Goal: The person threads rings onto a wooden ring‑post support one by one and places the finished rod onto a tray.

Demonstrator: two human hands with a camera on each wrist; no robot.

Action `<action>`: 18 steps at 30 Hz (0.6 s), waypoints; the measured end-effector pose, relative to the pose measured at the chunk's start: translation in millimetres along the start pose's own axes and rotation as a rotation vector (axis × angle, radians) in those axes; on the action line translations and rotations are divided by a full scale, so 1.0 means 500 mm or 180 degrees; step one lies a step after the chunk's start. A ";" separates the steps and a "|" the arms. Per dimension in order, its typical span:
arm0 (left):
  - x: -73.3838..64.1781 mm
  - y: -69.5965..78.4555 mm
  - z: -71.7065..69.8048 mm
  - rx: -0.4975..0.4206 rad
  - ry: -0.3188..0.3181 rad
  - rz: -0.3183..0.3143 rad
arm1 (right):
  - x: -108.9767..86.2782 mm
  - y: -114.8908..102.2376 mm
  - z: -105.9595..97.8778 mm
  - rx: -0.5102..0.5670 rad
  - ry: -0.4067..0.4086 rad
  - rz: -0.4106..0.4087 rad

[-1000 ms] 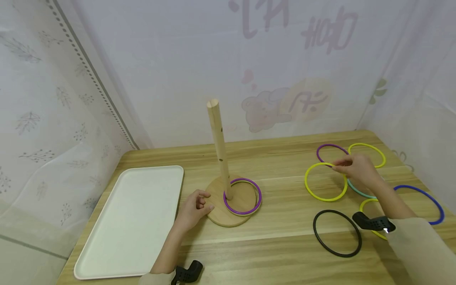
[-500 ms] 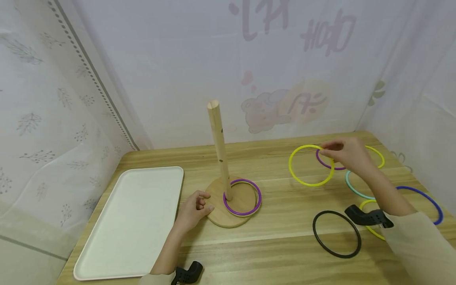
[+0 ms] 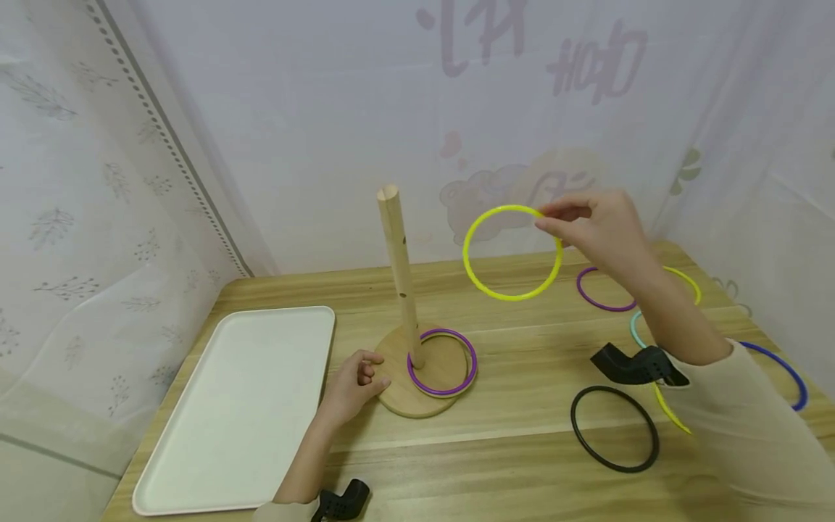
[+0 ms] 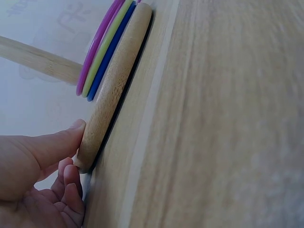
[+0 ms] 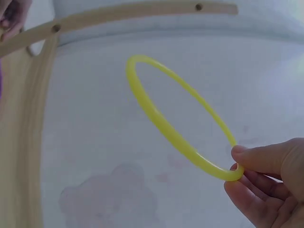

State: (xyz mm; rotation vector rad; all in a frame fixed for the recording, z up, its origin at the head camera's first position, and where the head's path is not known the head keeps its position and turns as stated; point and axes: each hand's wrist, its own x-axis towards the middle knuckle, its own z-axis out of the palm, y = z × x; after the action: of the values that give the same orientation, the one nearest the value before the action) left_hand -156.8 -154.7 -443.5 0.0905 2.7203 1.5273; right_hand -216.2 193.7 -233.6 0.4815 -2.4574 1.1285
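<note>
In the head view my right hand (image 3: pixel 607 226) holds a yellow ring (image 3: pixel 512 297) by its right side, up off the table and right of the wooden post (image 3: pixel 400 268). The right wrist view shows thumb and fingertips pinching the ring (image 5: pixel 164 126), which slants. My left hand (image 3: pixel 349 388) grips the left edge of the round wooden base (image 3: pixel 401 402), thumb on top and the other fingers curled at its side. Around the post's foot lies a purple ring (image 3: pixel 475 362); the left wrist view reveals a yellow-green ring (image 4: pixel 103 50) and a blue ring (image 4: pixel 109 55) beneath it.
A white tray (image 3: pixel 235 406) lies left of the base. On the right are a black ring (image 3: pixel 575 420), a purple ring (image 3: pixel 607 309), a blue ring (image 3: pixel 797 377), a light-blue ring (image 3: pixel 635 330) and yellow rings, some partly behind the right arm. Printed cloth hangs behind the table.
My right hand has lifted the yellow ring off the table area among the other rings and carried it up and left towards the post. The left hand stays on the base.
</note>
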 end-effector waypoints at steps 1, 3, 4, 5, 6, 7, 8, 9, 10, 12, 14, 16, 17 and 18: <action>0.000 0.000 0.000 -0.0002 0.0001 -0.0004 | 0.006 -0.014 0.000 0.0076 0.0042 -0.0083; 0.000 0.000 0.001 0.0009 0.0002 -0.0007 | 0.018 -0.043 -0.001 0.0214 0.0136 -0.0287; 0.000 0.000 0.001 0.0016 0.0006 -0.0011 | 0.024 -0.058 -0.003 0.0283 0.0172 -0.0360; 0.000 0.000 0.001 0.0020 0.0008 -0.0012 | 0.030 -0.072 -0.006 0.0356 0.0210 -0.0413; 0.000 0.000 0.001 0.0020 0.0007 -0.0009 | 0.036 -0.087 -0.008 0.0415 0.0246 -0.0463; 0.000 0.000 0.000 0.0016 0.0006 0.0000 | 0.042 -0.101 -0.011 0.0466 0.0281 -0.0494; 0.000 0.000 0.000 0.0014 0.0004 0.0010 | 0.048 -0.115 -0.015 0.0538 0.0304 -0.0513; 0.000 0.000 0.000 0.0007 0.0006 0.0025 | 0.054 -0.128 -0.018 0.0592 0.0315 -0.0523; 0.000 0.000 0.000 -0.0001 0.0003 0.0025 | 0.058 -0.140 -0.020 0.0628 0.0323 -0.0525; -0.001 0.000 0.000 -0.0020 -0.0010 0.0038 | 0.064 -0.163 -0.023 0.0702 0.0295 -0.0548; -0.002 0.000 -0.001 -0.0022 -0.0018 0.0033 | 0.067 -0.184 -0.021 0.0744 0.0243 -0.0588; -0.002 -0.001 -0.001 -0.0024 -0.0021 0.0019 | 0.068 -0.201 -0.014 0.0747 0.0173 -0.0633; -0.002 0.000 -0.001 -0.0028 -0.0020 0.0019 | 0.069 -0.209 -0.010 0.0758 0.0130 -0.0656; -0.002 0.000 -0.001 -0.0029 -0.0018 0.0017 | 0.070 -0.215 -0.005 0.0758 0.0089 -0.0660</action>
State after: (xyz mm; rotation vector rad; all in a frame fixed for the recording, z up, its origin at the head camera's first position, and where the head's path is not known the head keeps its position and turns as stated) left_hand -156.0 -155.0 -443.4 0.1020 2.7106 1.5382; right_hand -196.8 124.5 -146.4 0.7658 -2.1991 1.3336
